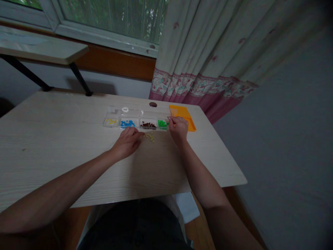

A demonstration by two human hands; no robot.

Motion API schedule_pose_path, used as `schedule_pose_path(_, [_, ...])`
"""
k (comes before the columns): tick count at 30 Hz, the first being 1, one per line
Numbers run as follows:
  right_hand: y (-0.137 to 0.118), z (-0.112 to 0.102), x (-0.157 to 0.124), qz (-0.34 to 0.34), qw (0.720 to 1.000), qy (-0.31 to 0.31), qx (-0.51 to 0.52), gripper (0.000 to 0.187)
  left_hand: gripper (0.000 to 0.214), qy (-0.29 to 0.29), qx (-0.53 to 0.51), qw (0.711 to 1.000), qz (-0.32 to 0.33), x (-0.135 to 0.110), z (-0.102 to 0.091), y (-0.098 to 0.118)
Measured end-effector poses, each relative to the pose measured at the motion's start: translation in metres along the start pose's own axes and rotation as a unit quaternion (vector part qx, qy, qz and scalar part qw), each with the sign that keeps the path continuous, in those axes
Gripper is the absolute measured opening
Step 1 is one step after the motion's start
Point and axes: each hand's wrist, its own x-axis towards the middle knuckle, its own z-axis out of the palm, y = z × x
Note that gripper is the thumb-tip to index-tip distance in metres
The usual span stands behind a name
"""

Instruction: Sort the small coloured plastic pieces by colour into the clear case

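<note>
A clear plastic compartment box lies on the table with its lid folded back behind it. Its compartments hold small yellow pieces, blue pieces, dark brown pieces and green pieces. My left hand rests at the box's front edge below the blue pieces, index finger stretched toward a loose scatter of pale yellow pieces on the tabletop. Over the box's right end, my right hand is closed in a pinch; whatever its fingertips hold is too small to make out.
An orange tray lies just right of the box, partly behind my right hand. A round dark cable hole is near the table's back edge. A raised shelf on black legs stands back left; a curtain hangs behind.
</note>
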Motion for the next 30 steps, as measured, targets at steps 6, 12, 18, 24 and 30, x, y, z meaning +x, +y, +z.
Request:
schedule_pose_path(6, [-0.017, 0.007, -0.008, -0.049, 0.999, -0.012, 0.009, 0.028, 0.029, 0.009, -0.008, 1.000, 0.002, 0.000, 0.001, -0.001])
schedule_pose_path(12, [-0.024, 0.010, -0.013, -0.096, 0.995, -0.027, 0.014, 0.028, 0.023, 0.006, -0.016, 1.000, 0.002, 0.001, 0.000, -0.001])
schedule_pose_path(18, [-0.032, 0.010, -0.015, -0.135, 0.988, -0.062, 0.032, 0.027, 0.015, -0.004, -0.018, 1.000, 0.000, 0.001, -0.004, 0.000])
schedule_pose_path(24, [-0.039, 0.008, -0.018, -0.191, 0.975, -0.098, 0.058, 0.026, 0.015, -0.001, -0.031, 0.999, -0.010, 0.003, -0.003, -0.002])
schedule_pose_path(30, [-0.044, 0.008, -0.022, -0.291, 0.943, -0.104, 0.123, 0.022, 0.024, 0.029, -0.121, 0.991, -0.052, 0.007, -0.002, -0.009])
